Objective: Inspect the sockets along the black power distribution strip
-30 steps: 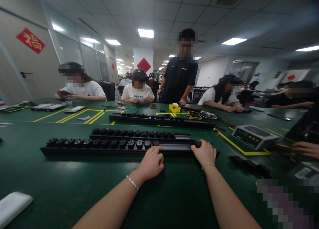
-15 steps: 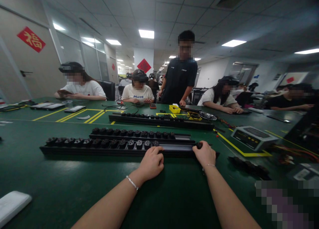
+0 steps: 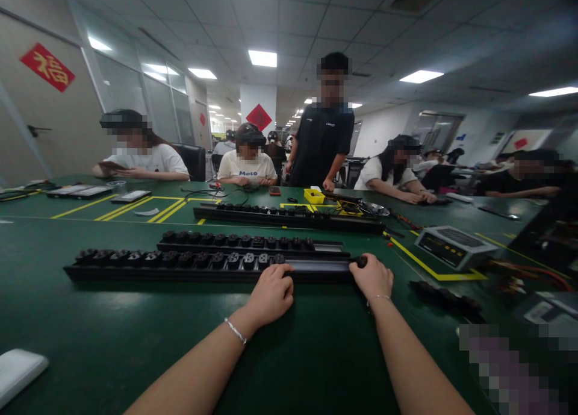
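A long black track rail (image 3: 180, 273) lies across the green table in front of me, with a row of round black socket modules (image 3: 185, 259) along its left and middle part. My left hand (image 3: 271, 290) is closed with curled fingers on the rail's front edge, beside the last module of the row. At the rail's right end, my right hand (image 3: 374, 276) pinches a dark round socket module (image 3: 360, 262). Bare grey channel (image 3: 320, 265) shows between the two hands. My fingers hide part of the pinched module and the rail's right tip.
Behind lie a shorter rail with modules (image 3: 329, 247) and another long rail (image 3: 289, 217). On the right are a power supply unit (image 3: 451, 246) with cables and a cluster of black modules (image 3: 445, 299). A yellow bin (image 3: 313, 196) stands farther back. Several people are around the table.
The view has shifted slightly, so most things sit a little farther left. Relative to the rail, my right hand has moved slightly right with the module. My left hand stays on the rail.
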A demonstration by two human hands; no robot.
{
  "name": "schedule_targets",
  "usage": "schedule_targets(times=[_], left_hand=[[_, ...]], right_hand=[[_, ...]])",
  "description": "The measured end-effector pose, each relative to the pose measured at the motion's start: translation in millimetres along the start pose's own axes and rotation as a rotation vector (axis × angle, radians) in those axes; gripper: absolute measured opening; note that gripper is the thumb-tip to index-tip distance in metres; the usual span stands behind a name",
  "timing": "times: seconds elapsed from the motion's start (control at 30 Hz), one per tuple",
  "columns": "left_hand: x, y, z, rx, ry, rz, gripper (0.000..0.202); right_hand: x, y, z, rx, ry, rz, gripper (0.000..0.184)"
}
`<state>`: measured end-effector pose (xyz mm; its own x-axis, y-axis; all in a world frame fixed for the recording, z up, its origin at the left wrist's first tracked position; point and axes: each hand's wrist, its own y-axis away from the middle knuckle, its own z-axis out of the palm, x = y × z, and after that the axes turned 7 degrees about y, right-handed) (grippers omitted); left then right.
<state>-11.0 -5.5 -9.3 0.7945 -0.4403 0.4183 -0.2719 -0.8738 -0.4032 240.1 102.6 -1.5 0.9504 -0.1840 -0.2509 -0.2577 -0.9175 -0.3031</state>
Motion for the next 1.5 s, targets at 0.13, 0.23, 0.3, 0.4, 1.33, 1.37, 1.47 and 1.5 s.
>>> schedule_targets(times=[0.13,0.23,0.3,0.4,1.33,1.37,1.47,1.5], left_hand=[[1.3,-0.3,-0.6,0.005,-0.004,0.002,0.01],[1.8,-0.6,-0.8,0.007,-0.012,0.012,0.01],[1.4,-0.8,-0.3,0.01,-0.014,0.012,0.01],[0.7,-0.8,0.8,0.014,-0.008,0.008,0.011],[3.2,-1.5,-1.1,0.007,-0.02,0.011,0.01],[3.1,-1.6,-1.1,0.01,-0.024,0.012,0.01],[3.4,-1.2,-2.0,0.009,-0.02,0.01,0.009],[3.5,-1.0,-2.4,0.007,-0.018,0.009,0.009]], right_hand=[[4.4,-0.3,4.5,0.023,0.003,0.036,0.05],[7.2,-1.4,6.7,0.028,0.0,0.053,0.055],[8.4,-2.5,6.0,0.023,-0.004,0.049,0.055],[9.6,-3.8,3.0,0.016,-0.018,0.061,0.054],[24.3,-12.5,-1.2,0.003,-0.072,0.171,0.059],[25.5,-12.9,-0.1,0.019,-0.076,0.168,0.06],[28.7,-14.1,1.6,0.056,-0.101,0.16,0.062],[29.3,-14.3,1.5,0.061,-0.111,0.168,0.062]])
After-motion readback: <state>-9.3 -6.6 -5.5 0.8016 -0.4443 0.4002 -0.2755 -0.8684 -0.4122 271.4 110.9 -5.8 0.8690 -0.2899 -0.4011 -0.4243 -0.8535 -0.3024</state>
